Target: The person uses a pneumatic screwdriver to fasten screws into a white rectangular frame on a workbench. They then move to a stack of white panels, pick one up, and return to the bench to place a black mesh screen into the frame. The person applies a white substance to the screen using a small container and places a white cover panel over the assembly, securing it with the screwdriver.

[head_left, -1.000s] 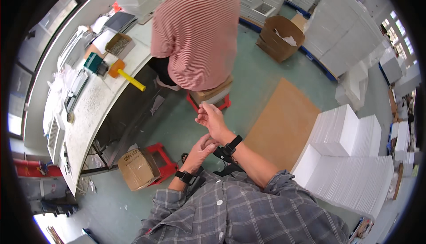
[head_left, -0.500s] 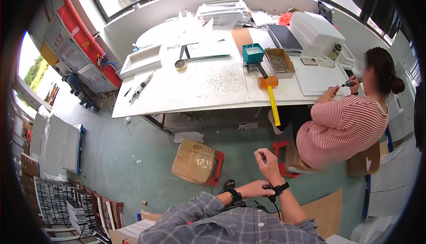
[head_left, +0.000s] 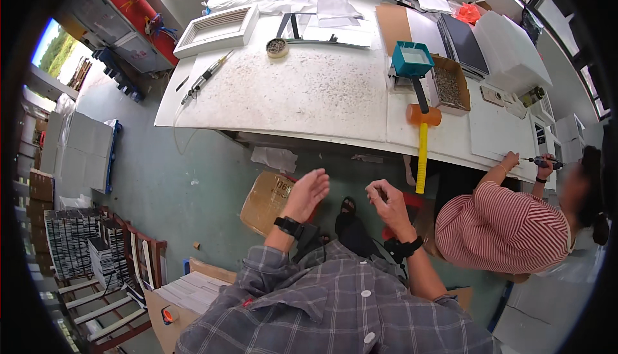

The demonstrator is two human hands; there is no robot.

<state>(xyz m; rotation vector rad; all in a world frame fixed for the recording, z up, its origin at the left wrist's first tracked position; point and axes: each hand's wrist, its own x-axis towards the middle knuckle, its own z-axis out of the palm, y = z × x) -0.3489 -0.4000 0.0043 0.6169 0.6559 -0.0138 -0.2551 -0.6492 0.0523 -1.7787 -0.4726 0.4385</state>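
Note:
My left hand is raised in front of me with its fingers stretched out and nothing in it. A black band with a dark watch-like unit sits on that wrist. To its right is my right hand, its fingers curled in toward the thumb, with nothing visible in them. Another black wrist strap goes round that wrist. The hands are apart from each other and short of the white worktable. Behind my left hand is a cardboard box on a red stool.
On the table lie an orange-headed mallet with a yellow handle, a teal container, a box of small metal parts, a screwdriver-like tool and a round tin. A co-worker in a striped top sits at right, holding a tool.
My left hand has let go of the right wrist's strap and moved up and left, its fingers now extended. My right hand has risen slightly. The view has moved closer to the table.

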